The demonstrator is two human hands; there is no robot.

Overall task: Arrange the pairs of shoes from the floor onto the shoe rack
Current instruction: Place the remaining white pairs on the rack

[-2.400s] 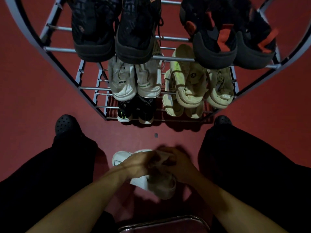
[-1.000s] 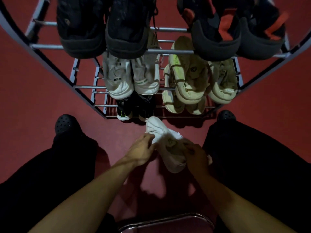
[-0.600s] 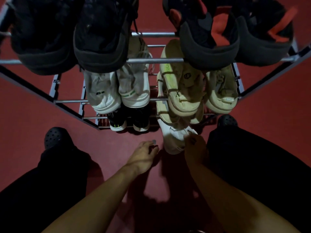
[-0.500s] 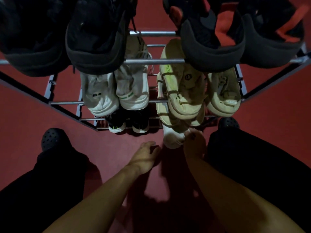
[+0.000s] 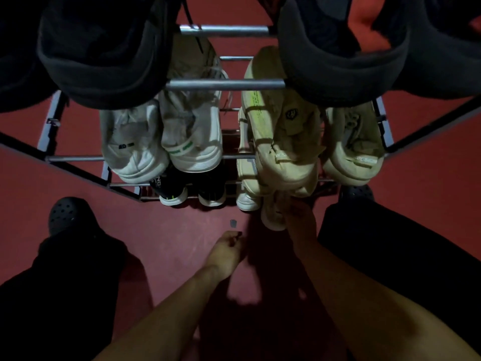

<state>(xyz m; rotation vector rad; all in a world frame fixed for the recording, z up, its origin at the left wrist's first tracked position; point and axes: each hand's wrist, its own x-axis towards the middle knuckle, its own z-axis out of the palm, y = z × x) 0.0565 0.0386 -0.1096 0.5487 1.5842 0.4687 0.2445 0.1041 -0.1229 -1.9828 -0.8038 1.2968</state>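
Note:
A grey metal shoe rack (image 5: 226, 84) stands in front of me with several tiers of shoes. On its lowest tier, at the right, one white sneaker (image 5: 247, 201) sits with only its heel showing. Beside it a second white sneaker (image 5: 272, 217) sticks out over the red floor, and my right hand (image 5: 299, 220) grips its heel end. My left hand (image 5: 225, 254) hangs above the floor with curled fingers and holds nothing. A black pair (image 5: 171, 191) fills the lowest tier's left.
White sneakers (image 5: 161, 142) and beige sneakers (image 5: 289, 142) fill the middle tier; black shoes (image 5: 101, 56) hang over the top bars. My black clogs (image 5: 69, 214) and dark trousers flank the red floor (image 5: 169, 230). A small grey speck (image 5: 233, 223) lies on the floor.
The pair of white sneakers was carried from the floor between my knees up to the rack's lowest tier. My left hand let go and drew back; my right stays on one sneaker.

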